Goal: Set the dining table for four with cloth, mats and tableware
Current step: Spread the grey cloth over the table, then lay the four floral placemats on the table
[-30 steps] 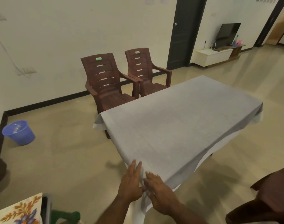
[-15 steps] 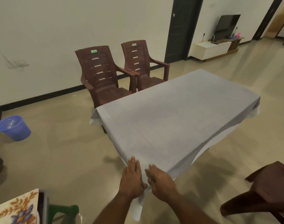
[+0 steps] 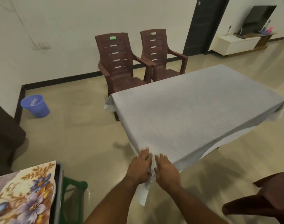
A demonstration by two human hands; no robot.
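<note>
A pale grey tablecloth (image 3: 194, 110) covers the whole dining table, with its corners hanging over the edges. My left hand (image 3: 140, 167) and my right hand (image 3: 166, 171) lie side by side on the near corner of the cloth. Their fingers are straight and press flat on the fabric, and the thumbs sit at the hanging fold between them. A floral mat (image 3: 23, 194) lies on a plate-like stack at the lower left.
Two brown plastic armchairs (image 3: 121, 62) stand at the table's far side by the wall. Another brown chair (image 3: 264, 201) is at the lower right. A blue bucket (image 3: 35, 105) sits on the floor left, a green stool (image 3: 73, 191) by the mats.
Both hands stay on the near corner of the cloth and have shifted slightly forward together, smoothing it. My view has moved left, so the table sits further right.
</note>
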